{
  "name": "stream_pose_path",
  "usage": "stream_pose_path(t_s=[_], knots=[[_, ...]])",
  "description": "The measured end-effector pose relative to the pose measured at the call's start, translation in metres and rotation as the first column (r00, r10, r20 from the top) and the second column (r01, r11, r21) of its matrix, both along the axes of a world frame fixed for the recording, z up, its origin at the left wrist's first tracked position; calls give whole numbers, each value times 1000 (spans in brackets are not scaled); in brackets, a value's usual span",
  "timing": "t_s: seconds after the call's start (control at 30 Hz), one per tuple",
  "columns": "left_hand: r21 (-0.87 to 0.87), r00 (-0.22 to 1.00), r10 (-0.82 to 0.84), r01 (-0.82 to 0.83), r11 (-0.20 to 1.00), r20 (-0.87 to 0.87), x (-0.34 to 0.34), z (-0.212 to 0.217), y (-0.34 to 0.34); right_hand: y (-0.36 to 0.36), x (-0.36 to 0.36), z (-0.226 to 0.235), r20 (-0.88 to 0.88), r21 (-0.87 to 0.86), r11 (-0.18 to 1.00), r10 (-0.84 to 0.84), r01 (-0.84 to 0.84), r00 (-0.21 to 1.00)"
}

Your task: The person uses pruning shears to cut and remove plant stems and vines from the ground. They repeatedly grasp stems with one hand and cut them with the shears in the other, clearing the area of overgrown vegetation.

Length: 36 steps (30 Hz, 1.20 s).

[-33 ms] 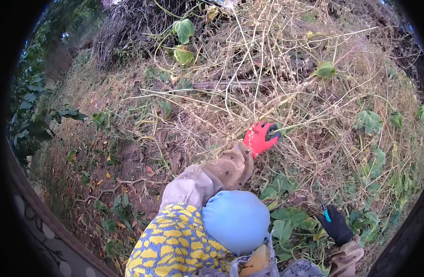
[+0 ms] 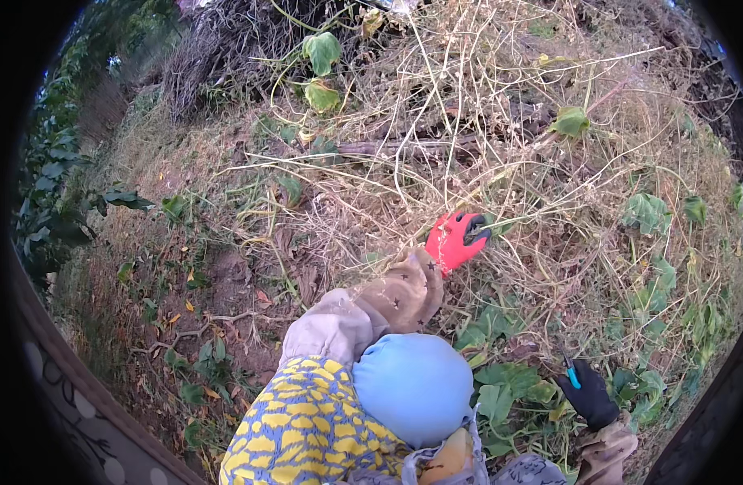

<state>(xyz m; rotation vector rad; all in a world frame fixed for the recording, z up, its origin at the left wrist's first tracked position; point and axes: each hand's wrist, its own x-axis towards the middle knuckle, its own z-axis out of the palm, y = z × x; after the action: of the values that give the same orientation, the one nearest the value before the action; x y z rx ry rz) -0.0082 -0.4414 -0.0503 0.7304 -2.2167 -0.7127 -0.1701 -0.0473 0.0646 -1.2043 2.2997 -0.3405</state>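
Note:
My left hand (image 2: 455,242), in a red glove with dark fingertips, reaches into the tangle of dry vines. Its fingers curl round green vine stems (image 2: 510,220) that run off to the right. Lower right, my right hand (image 2: 591,396) wears a black glove and is closed on a small tool with a teal handle (image 2: 574,374). A thin tip points up from that tool; the rest is hidden by the glove. Green leaves (image 2: 507,390) lie just left of my right hand.
A smooth light-blue rounded form (image 2: 413,390) bulges at the bottom middle, beside my yellow-patterned sleeve (image 2: 303,420). Bundled brushwood (image 2: 202,69) stands at the far left. A branch (image 2: 412,149) lies across the dry growth. Bare soil (image 2: 240,283) shows at left.

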Motion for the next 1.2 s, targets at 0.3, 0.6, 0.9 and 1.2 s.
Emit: stream_pose_path(t_s=[0.3,0.6,0.9,1.2], knots=[[154,981,46,-17,988,-191,28,22,-9,-13,9,6,-2,20,1000,-9,9,1000],[-199,989,-132,116,973,-68,46,104,35,-3,-16,19,16,22,996,-91,91,996],[-47,716,-687,696,717,124,-25,161,89,32,-56,11,-359,-296,952,-187,79,914],[-260,546,-750,838,481,373,-164,146,146,94,-108,22,-336,-220,745,-664,630,668]])
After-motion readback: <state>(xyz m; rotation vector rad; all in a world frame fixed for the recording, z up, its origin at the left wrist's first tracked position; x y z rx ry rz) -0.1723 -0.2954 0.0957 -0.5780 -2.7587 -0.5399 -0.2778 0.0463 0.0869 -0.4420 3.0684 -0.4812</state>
